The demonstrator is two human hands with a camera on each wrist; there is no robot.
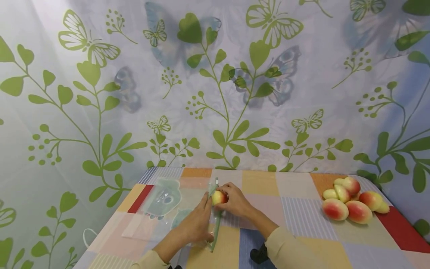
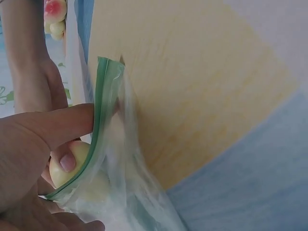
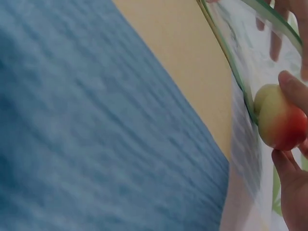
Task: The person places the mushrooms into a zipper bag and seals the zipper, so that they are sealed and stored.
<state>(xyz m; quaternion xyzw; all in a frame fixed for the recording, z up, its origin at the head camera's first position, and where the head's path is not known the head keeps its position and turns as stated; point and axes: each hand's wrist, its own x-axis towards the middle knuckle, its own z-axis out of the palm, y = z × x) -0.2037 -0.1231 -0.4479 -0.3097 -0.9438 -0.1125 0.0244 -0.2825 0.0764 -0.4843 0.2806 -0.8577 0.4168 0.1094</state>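
A clear plastic zip bag with a green print lies on the table, its green-edged mouth toward the right. My left hand holds the bag at that mouth; in the left wrist view the thumb crosses to the green zip edge. A yellow and red peach sits right at the opening. My right hand grips it between thumb and fingers. In the right wrist view the peach overlaps the green rim, and the left fingers show through the plastic.
Several red and yellow fruits are grouped at the table's right side. A patchwork-patterned cloth covers the table. Behind it hangs a curtain with leaves and butterflies. A white loop shows by the left table edge.
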